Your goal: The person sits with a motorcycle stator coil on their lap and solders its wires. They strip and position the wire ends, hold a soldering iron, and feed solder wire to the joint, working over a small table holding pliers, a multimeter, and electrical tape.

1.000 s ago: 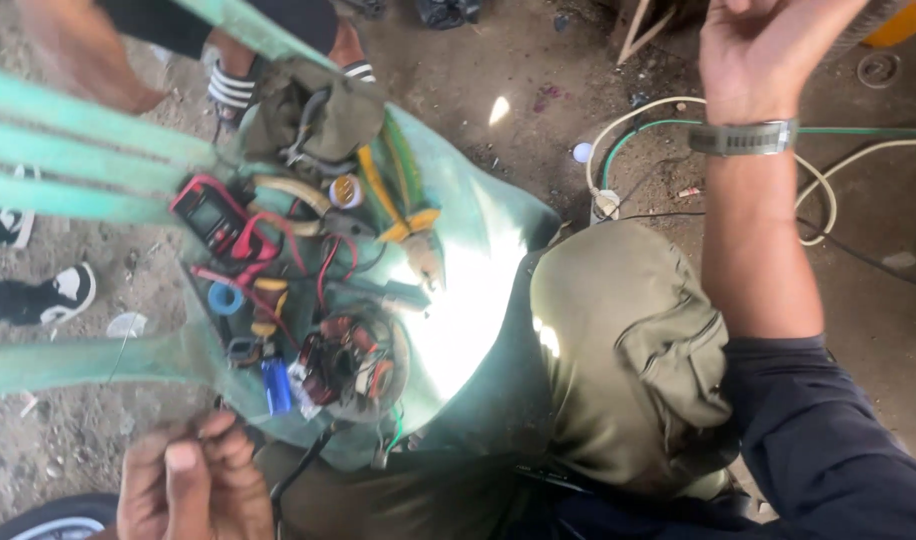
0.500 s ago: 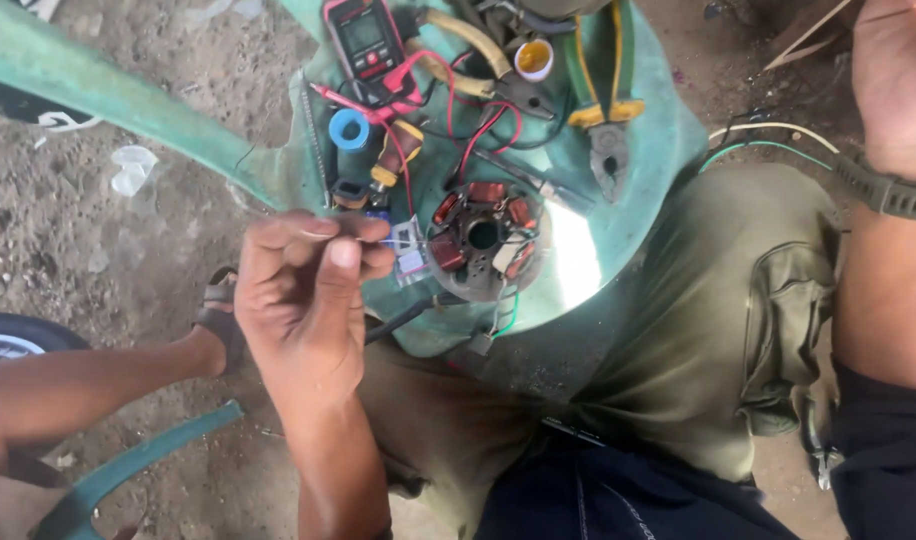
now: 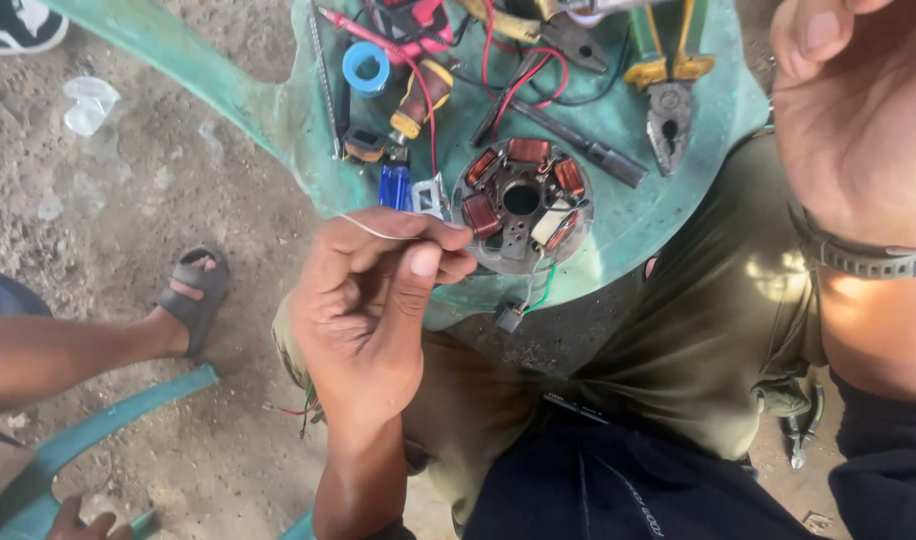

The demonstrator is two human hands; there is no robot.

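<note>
My left hand [image 3: 373,300] is raised in front of the green plastic seat [image 3: 668,215], fingers pinched on a thin pale wire [image 3: 368,230] that runs off to the left. Just beyond the fingertips lies a round metal stator [image 3: 523,205] with copper-wound coils and short green and white leads hanging off the seat edge. My right hand [image 3: 858,110] is up close at the top right, a grey watch on its wrist, fingers curled; I see nothing in it.
On the seat lie yellow-handled pliers [image 3: 668,95], a blue tape roll [image 3: 365,68], a blue lighter [image 3: 395,185], a screwdriver and red leads. Another person's leg and sandalled foot [image 3: 183,300] are at left on the dirt. A second pair of pliers [image 3: 800,435] lies by my right knee.
The view has moved in closer over the stator. My left hand has risen and shifted right beside it, pinching the wire. My right hand has come nearer to the camera.
</note>
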